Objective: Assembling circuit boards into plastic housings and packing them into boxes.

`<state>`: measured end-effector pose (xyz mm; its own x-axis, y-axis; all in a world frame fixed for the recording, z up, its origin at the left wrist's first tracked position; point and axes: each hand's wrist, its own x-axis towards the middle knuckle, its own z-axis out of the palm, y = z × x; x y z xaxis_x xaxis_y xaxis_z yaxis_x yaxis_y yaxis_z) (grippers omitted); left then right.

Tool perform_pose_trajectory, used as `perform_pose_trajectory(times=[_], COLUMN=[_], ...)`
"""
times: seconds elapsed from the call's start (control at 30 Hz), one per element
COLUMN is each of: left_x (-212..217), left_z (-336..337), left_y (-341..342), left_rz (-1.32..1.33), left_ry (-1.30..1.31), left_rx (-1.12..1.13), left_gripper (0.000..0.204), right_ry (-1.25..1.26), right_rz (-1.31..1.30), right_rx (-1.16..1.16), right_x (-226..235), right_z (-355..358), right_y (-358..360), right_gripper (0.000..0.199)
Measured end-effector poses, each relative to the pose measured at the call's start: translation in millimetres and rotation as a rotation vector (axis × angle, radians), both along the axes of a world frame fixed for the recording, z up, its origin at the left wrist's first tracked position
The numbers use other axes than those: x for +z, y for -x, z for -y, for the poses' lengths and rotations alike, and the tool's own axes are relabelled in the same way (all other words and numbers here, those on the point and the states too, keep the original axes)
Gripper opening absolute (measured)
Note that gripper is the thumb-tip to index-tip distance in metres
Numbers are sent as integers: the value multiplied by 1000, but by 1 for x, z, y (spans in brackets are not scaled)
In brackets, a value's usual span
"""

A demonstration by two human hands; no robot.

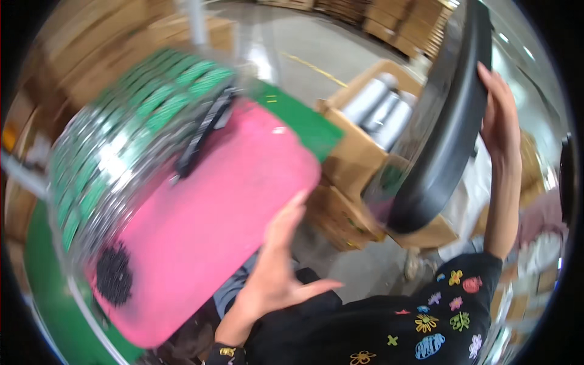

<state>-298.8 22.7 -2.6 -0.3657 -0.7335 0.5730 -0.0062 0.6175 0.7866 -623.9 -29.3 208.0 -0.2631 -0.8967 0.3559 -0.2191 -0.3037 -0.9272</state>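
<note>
My right hand is raised at the right, its fingers closed over the outer edge of a long black panel with rounded ends and a glossy face. The panel is tilted steeply and hangs clear of the table. My left hand, somewhat blurred, is beside the near edge of a pink mat. Its thumb and fingers are spread with nothing between them. On the mat lie a slim black tool, its kind unclear, and a pile of small black pieces, possibly screws.
Clear plastic trays with green contents are stacked at the table's left. The green tabletop shows around the mat. An open cardboard box holding silvery cylindrical items stands to the right, partly behind the panel. More cartons stand farther back.
</note>
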Motion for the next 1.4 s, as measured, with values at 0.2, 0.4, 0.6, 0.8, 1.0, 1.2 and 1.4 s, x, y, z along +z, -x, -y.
perform_pose_trajectory(times=[0.2, 0.4, 0.6, 0.8, 1.0, 1.2, 1.4], left_x=[-35, -7, 30, 46, 39, 13, 9], left_z=[-57, -107, -102, -47, 9, 11, 14], left_y=[-50, -152, -209, -203, -217, -234, -231], left_rz=[-275, -879, 429, 837, 917, 764, 747], left_ry=[189, -789, -782, -84, 5, 120, 60], left_rx=[326, 457, 951, 937, 569, 524, 623], left_gripper=[91, 52, 33, 29, 31, 15, 14], right_ry=[-20, 922, 856, 851, 520, 296, 271], right_rz=[-187, -1514, -1378, -1100, -1322, -1388, -1420], right_rx=[764, 848, 1121, 867, 773, 979, 906], right_x=[-77, -150, -176, -125, -109, -101, -113], right_z=[-4, 46, 53, 123, 221, 247, 248], right_y=[-129, -181, -223, -281, -324, -337, -343], right_gripper=[69, 45, 50, 30, 50, 77, 78])
